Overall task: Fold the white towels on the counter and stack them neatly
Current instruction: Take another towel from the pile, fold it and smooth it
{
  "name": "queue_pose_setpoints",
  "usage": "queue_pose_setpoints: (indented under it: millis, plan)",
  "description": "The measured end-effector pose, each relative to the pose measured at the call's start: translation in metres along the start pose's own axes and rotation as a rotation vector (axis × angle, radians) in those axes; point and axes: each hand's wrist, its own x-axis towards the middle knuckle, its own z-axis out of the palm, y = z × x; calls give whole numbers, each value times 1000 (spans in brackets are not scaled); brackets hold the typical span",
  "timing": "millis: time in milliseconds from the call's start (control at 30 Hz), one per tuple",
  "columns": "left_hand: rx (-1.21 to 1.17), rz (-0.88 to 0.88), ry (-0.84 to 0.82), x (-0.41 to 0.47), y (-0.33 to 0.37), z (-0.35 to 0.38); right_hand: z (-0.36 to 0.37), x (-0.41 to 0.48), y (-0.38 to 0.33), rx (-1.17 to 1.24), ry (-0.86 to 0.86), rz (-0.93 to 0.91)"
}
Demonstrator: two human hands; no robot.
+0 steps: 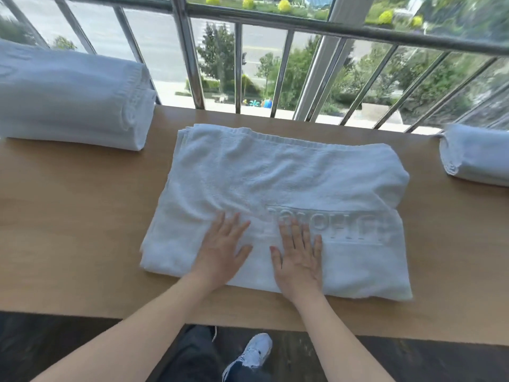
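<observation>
A white towel (283,183), folded into a wide rectangle with embossed lettering near its front, lies in the middle of the wooden counter (68,216). My left hand (223,249) lies flat on the towel's front-left part, fingers straight and spread. My right hand (300,255) lies flat beside it on the lettering's left end, fingers straight. A thick stack of folded white towels (68,97) sits at the back left. Another folded white towel (476,155) sits at the right edge, partly cut off by the frame.
A metal railing with vertical bars (190,64) and a window run along the counter's far edge. Bare wood shows left and right of the middle towel. Below the counter's front edge are a dark floor and a foot in a white shoe (253,351).
</observation>
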Motion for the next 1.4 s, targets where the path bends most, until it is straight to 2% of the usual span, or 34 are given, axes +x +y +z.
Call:
queue_pose_setpoints:
  millis: [133, 233, 333, 567, 667, 733, 833, 967, 1033, 1100, 1200, 1333, 1400]
  plan:
    - [88, 140, -51, 32, 43, 36, -19, 6, 40, 30, 57, 50]
    - [87, 180, -28, 65, 75, 54, -35, 14, 68, 59, 128, 101]
    - [111, 255, -80, 98, 108, 66, -51, 18, 93, 70, 199, 175]
    - [-20, 366, -129, 143, 177, 74, -82, 37, 129, 135, 436, 280]
    - [-65, 334, -118, 160, 202, 76, -95, 53, 159, 306, 428, 418]
    - [-76, 326, -114, 173, 214, 78, -102, 68, 182, 563, 415, 508]
    - [-73, 299, -98, 194, 227, 82, -110, 94, 211, 888, 343, 626]
    - [-160, 205, -44, 213, 238, 86, -120, 125, 227, 1310, 247, 686]
    - [-190, 190, -10, 215, 239, 90, -125, 138, 234, 1660, 113, 673]
    - [-213, 186, 30, 214, 237, 92, -127, 144, 242, 1895, -53, 603]
    - [-297, 176, 75, 211, 237, 92, -124, 147, 255, 1949, -237, 500]
    - [-431, 163, 88, 204, 237, 85, -130, 151, 263, 1821, -575, 249]
    - [-464, 142, 109, 203, 237, 83, -134, 155, 260, 1750, -670, 216]
